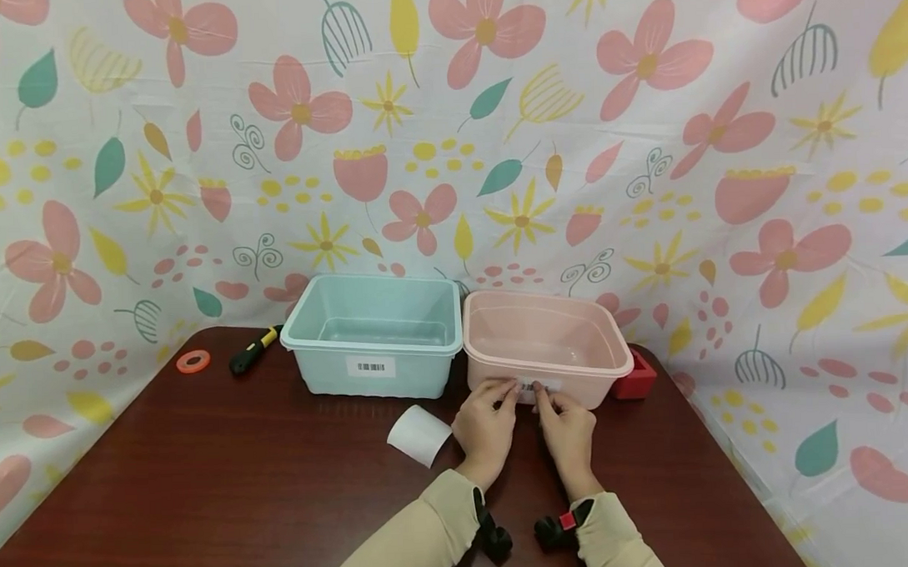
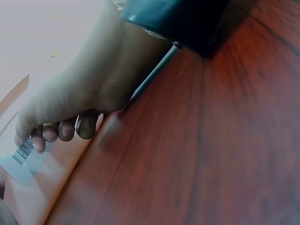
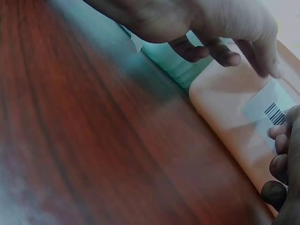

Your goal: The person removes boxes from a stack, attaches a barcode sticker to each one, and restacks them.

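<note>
Barcode label (image 3: 271, 108) sits against the near wall of the pink bin (image 1: 596, 389), at right; its black stripes show, but any lettering is too small to read. The left hand (image 1: 485, 424) and right hand (image 1: 570, 434) touch it with bent fingers at either end; whether they pinch or merely press, I cannot tell. Farther left, the pale blue bin (image 1: 314, 376) bears a similar white sticker (image 1: 370, 367).

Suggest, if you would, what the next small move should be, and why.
I would probably press the barcode label gently along its edges against the pink bin: the left hand and right hand are both at it, and the views do not show whether every edge lies flat.
</note>
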Available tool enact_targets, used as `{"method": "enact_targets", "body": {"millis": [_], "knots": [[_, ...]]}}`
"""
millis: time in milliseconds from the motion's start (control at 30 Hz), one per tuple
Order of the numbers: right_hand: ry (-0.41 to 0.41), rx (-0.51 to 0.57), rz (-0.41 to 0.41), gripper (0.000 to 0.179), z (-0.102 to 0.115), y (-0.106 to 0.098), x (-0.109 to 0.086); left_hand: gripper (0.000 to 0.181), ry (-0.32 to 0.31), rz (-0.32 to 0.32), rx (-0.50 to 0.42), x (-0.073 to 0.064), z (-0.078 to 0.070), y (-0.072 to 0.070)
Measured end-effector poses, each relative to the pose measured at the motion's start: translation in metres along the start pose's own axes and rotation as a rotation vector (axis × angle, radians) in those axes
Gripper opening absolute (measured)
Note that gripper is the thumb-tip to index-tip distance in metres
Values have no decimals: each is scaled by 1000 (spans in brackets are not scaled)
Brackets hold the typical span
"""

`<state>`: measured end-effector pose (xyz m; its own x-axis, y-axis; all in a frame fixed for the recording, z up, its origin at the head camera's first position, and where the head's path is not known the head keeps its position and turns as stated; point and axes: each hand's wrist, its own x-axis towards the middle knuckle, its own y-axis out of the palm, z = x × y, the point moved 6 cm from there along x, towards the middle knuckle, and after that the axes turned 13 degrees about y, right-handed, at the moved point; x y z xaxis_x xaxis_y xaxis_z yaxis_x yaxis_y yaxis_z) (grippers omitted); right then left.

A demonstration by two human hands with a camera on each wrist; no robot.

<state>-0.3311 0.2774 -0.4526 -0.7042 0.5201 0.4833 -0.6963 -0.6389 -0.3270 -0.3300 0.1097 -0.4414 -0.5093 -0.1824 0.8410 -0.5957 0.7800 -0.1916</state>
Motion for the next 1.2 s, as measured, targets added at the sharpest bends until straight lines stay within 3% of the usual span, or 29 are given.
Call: {"method": "enact_targets", "body": {"millis": [100,233,433,600,933,1200], "knots": [[1,-7,-7,46,-1,0,0,9,-2,30,-60,0,0,1],[-1,-7,-10,45,-1,0,0,14,11,129,-132,-2,-3,5],[-5,0,-28,44,-1,-1,0,23,-39,232,-119,-7,0,13],[9,6,-32,44,-2,-3,1,27,-61,256,-88,-9,4,15],[165,-19,-9,46,-17,-12,4,26,-149,289,-97,-9,9,13],[219,-47,49,44,-22,-12,3,24,-200,357,-87,-14,11,16]]}}
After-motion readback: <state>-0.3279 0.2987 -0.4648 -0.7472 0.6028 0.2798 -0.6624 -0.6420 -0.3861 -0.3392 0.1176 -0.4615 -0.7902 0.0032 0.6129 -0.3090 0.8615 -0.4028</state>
